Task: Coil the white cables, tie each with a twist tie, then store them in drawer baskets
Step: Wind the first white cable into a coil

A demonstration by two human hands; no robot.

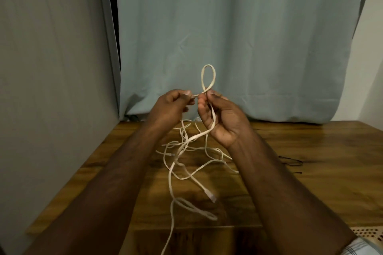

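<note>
Left hand (173, 103) pinches the thin white flat cable (208, 77) between thumb and curled fingers; right hand (219, 118) grips it too, fingers curled round. A small loop stands above both fingertips. Remaining cable hangs to a tangle on the brown wooden table (310, 151).

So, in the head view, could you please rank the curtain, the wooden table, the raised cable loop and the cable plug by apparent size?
1. curtain
2. wooden table
3. cable loop
4. cable plug
</note>
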